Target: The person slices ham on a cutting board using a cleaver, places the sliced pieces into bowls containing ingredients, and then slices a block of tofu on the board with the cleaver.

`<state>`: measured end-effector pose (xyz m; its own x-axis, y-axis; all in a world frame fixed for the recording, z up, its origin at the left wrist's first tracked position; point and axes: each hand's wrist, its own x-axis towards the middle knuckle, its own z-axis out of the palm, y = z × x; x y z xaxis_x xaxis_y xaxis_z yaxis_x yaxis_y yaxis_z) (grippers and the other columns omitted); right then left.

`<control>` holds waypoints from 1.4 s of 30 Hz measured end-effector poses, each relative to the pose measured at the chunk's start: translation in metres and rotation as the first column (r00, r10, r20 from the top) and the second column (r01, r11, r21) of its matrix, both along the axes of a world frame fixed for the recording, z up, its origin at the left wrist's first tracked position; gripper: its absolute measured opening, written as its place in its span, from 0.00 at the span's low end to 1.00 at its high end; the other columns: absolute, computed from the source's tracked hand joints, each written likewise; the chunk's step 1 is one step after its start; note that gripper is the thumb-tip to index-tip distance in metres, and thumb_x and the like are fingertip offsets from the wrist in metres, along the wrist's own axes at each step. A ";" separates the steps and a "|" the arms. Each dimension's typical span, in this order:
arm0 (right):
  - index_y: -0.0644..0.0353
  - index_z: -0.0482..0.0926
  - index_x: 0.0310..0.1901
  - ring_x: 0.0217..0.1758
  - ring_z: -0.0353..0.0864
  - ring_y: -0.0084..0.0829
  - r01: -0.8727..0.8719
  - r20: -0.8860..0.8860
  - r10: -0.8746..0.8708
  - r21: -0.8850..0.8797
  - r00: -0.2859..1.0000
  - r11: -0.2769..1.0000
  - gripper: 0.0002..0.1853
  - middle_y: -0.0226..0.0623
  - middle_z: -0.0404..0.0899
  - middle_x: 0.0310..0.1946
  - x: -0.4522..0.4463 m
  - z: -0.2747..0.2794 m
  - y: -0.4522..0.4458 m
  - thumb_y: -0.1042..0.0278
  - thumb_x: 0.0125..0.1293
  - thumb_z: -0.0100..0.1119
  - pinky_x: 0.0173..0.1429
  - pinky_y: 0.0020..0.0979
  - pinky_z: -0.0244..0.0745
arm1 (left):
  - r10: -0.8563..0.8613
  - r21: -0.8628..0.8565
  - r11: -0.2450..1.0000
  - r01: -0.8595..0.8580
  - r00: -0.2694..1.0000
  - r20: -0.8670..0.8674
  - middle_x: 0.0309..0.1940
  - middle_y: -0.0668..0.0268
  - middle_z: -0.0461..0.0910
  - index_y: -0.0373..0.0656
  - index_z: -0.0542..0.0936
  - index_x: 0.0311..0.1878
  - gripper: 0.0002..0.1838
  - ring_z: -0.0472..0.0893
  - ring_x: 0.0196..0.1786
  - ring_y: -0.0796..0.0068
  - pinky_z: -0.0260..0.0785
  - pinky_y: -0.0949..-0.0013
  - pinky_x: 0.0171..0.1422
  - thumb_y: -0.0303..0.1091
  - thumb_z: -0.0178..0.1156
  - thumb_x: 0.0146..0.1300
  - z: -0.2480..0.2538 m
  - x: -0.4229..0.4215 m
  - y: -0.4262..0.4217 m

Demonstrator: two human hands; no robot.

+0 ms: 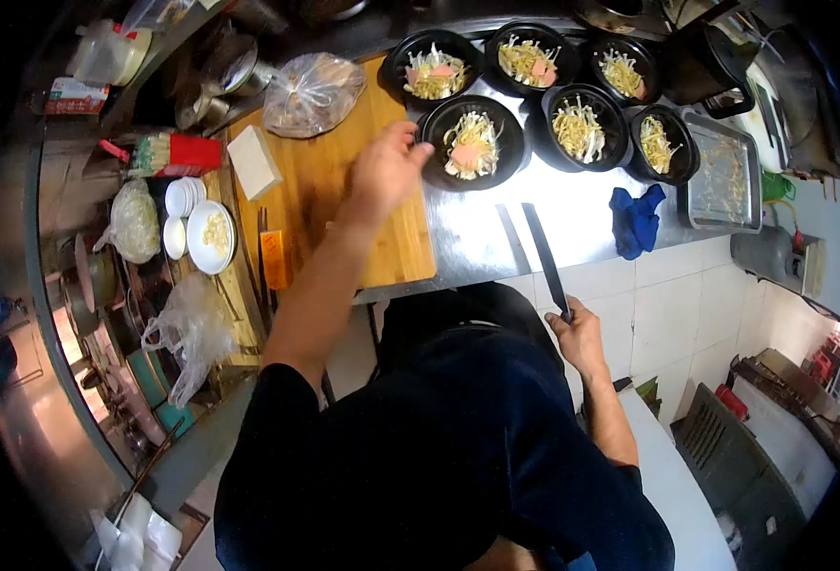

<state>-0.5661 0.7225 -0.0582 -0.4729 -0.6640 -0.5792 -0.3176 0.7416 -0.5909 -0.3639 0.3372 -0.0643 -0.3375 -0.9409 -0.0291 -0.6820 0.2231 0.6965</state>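
My left hand (388, 171) is at the left rim of a black bowl (513, 157), above the wooden cutting board (391, 252). Its thumb and fingers are apart, and I see nothing between them. Whether the fingertips touch the rim is unclear. Inside that bowl lie enoki mushrooms (477, 130) and a pink slice (467, 155). My right hand (580, 335) grips a knife (545, 257) by its handle, low in front of the counter edge. The dark, straight blade points up and away over the metal counter (572, 214).
Several more black bowls with similar food stand at the back. A blue cloth (636, 221) and a metal tray (753, 181) are on the right. The board carries a white block (254, 163) and a tied plastic bag (314, 93). White dishes (227, 219) stand further left.
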 end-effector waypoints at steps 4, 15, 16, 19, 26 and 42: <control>0.64 0.86 0.65 0.27 0.77 0.29 0.009 0.040 -0.008 -0.011 0.999 1.000 0.22 0.41 0.82 0.25 0.001 -0.001 -0.001 0.69 0.71 0.75 0.37 0.37 0.77 | 0.077 0.296 0.951 -0.090 0.995 0.056 0.50 0.54 0.93 0.40 0.89 0.55 0.18 0.92 0.49 0.53 0.84 0.53 0.56 0.45 0.74 0.74 -0.009 0.100 -0.012; 0.72 0.84 0.68 0.28 0.79 0.30 -0.205 0.024 0.205 -0.015 0.978 0.979 0.26 0.44 0.81 0.25 -0.005 0.001 -0.044 0.67 0.73 0.75 0.38 0.36 0.78 | -0.020 -0.034 0.999 0.038 0.904 0.428 0.55 0.49 0.85 0.40 0.86 0.54 0.16 0.85 0.60 0.44 0.79 0.45 0.60 0.38 0.74 0.68 -0.066 0.200 0.102; 0.72 0.84 0.68 0.28 0.80 0.31 -0.222 0.013 0.223 -0.037 0.975 0.974 0.27 0.46 0.82 0.25 -0.006 0.001 -0.047 0.66 0.73 0.76 0.39 0.37 0.79 | -0.013 -0.036 0.999 0.030 0.908 0.420 0.55 0.49 0.85 0.40 0.86 0.54 0.16 0.85 0.60 0.44 0.79 0.45 0.60 0.38 0.74 0.68 -0.071 0.199 0.103; 0.71 0.84 0.68 0.29 0.84 0.35 -0.269 -0.009 0.269 0.021 0.963 0.963 0.27 0.49 0.84 0.27 -0.007 0.008 -0.056 0.65 0.73 0.76 0.41 0.39 0.82 | 0.073 -0.014 0.997 -0.074 0.899 0.432 0.49 0.53 0.85 0.42 0.87 0.55 0.16 0.83 0.60 0.44 0.80 0.45 0.61 0.31 0.75 0.65 -0.072 0.191 0.102; 0.71 0.83 0.70 0.40 0.94 0.43 -0.310 -0.018 0.311 0.033 0.950 0.950 0.28 0.64 0.91 0.40 -0.002 0.011 -0.052 0.64 0.73 0.76 0.50 0.42 0.86 | 0.094 0.067 0.990 -0.128 0.924 0.372 0.40 0.52 0.89 0.39 0.86 0.42 0.11 0.88 0.46 0.49 0.80 0.47 0.51 0.31 0.79 0.62 -0.065 0.185 0.093; 0.62 0.84 0.70 0.45 0.94 0.61 -0.484 -0.049 0.484 0.001 0.874 0.875 0.25 0.60 0.92 0.42 0.020 0.016 -0.071 0.65 0.75 0.73 0.51 0.50 0.88 | -0.069 -0.116 0.988 0.102 0.962 0.263 0.54 0.55 0.86 0.40 0.87 0.58 0.17 0.85 0.60 0.50 0.79 0.48 0.68 0.29 0.74 0.68 -0.050 0.146 0.140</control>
